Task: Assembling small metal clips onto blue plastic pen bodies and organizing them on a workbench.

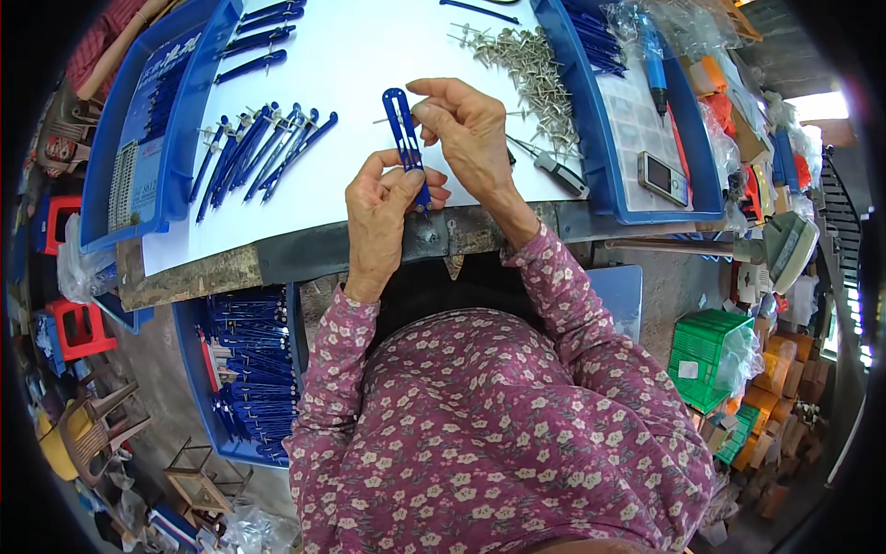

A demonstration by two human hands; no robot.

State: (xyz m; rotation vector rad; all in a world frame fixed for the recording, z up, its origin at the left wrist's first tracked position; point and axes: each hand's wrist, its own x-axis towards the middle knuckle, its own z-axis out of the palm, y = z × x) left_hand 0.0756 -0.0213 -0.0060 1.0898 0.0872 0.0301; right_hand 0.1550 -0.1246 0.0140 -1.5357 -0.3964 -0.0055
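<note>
Above the table's front edge, my left hand (380, 205) grips the lower end of a long blue slotted strip (401, 113), held nearly upright between thumb and fingers. My right hand (472, 134) is closed at the strip's upper right side, thumb and index finger pinched together. A thin metal pin (380, 121) sticks out to the left of the strip, level with that pinch; its other end is hidden. Behind the right hand lies a heap of silvery flat-headed pins (537, 78). Left of my hands, several blue strips with pins (263, 152) rest in a row on white paper.
Blue trays stand left (175, 175) and right (600, 185); the right one holds a phone (663, 178) and a blue screwdriver-like tool (653, 69). A grey-handled tool (560, 174) lies beside it. Below the table, a blue bin (198, 369) holds many strips.
</note>
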